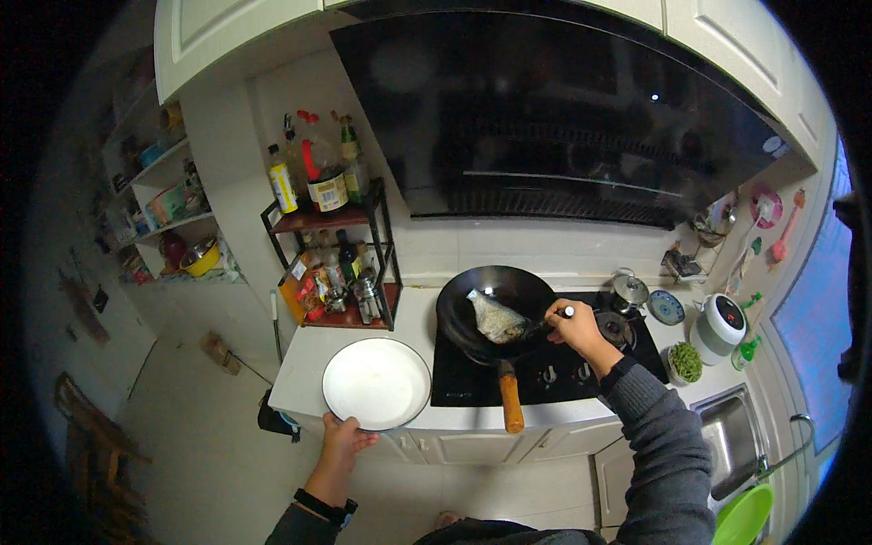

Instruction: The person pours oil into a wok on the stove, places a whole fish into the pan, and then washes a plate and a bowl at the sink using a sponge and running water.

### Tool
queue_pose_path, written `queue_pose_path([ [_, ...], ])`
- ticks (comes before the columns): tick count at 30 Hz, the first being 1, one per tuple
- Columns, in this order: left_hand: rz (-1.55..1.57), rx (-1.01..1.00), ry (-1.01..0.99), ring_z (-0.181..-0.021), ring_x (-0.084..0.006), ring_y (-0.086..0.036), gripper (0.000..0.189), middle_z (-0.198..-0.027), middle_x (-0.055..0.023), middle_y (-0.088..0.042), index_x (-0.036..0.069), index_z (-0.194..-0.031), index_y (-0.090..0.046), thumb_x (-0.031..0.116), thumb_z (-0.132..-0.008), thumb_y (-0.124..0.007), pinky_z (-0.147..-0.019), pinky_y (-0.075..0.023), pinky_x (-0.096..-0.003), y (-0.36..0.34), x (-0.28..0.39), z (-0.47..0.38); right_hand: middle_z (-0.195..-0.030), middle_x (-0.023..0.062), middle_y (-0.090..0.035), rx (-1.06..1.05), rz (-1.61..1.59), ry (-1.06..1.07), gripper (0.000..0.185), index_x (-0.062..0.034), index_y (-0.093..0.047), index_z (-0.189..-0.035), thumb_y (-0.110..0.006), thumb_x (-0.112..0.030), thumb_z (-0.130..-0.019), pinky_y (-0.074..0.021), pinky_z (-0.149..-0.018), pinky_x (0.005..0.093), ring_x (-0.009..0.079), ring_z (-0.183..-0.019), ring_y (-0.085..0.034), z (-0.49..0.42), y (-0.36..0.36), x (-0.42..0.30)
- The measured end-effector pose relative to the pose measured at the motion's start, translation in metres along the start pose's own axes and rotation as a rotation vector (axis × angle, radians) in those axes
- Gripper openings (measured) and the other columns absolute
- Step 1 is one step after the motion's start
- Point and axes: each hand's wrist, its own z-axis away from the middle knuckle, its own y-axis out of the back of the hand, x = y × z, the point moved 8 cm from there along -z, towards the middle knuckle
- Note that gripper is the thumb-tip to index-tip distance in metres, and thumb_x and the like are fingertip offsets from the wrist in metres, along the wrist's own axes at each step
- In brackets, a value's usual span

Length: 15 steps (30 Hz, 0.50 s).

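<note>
A whole fish (497,319), its skin browned at one end, lies in the black wok (458,317) on the gas hob. My right hand (572,327) grips a cooking utensil (568,312) by its handle, over the wok's right side. The utensil's working end is dark against the wok and reaches close to the fish. At the counter's front left, a large white round plate with a dark rim (376,383) bears nothing. My left hand (346,436) holds that plate by its near edge, thumb on top. The wok's wooden handle (511,402) points towards me.
A black-framed rack (385,272) with bottles and jars stands behind the plate. Right of the hob (463,388) are a lidded pot (628,291), a patterned dish (666,308), a bowl of chopped greens (684,362) and a white appliance (719,330). A range hood (545,122) hangs above; a sink (732,443) lies right.
</note>
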Motion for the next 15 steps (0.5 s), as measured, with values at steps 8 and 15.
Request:
queue_pose_path([
  [8, 0.023, -0.079, 0.011, -0.067, -0.0279, -0.063, 0.052, -0.103, -0.0237, -0.052, 0.0, -0.121, -0.021, 0.004, -0.077, -0.048, -0.055, -0.0569, -0.034, -0.015, -0.002, -0.011, -0.074, 0.0163, -0.065, -0.101, 0.386, 0.21, 0.014, -0.0071, -0.067, -0.082, -0.06, -0.009, -0.07, -0.0516, -0.063, 0.0366, 0.0296, -0.064, -0.065, 0.018, -0.004, -0.045],
  [15, 0.013, -0.187, 0.021, -0.069, -0.0302, -0.063, 0.056, -0.106, -0.0251, -0.051, 0.001, -0.123, -0.021, 0.006, -0.077, -0.051, -0.057, -0.0573, -0.0356, -0.036, 0.0, -0.015, -0.07, 0.0166, -0.062, -0.123, 0.769, 0.497, 0.017, -0.0076, -0.063, -0.081, -0.061, -0.008, -0.065, -0.0488, -0.066, 0.0447, 0.0366, -0.07, -0.061, 0.066, 0.01, -0.083],
])
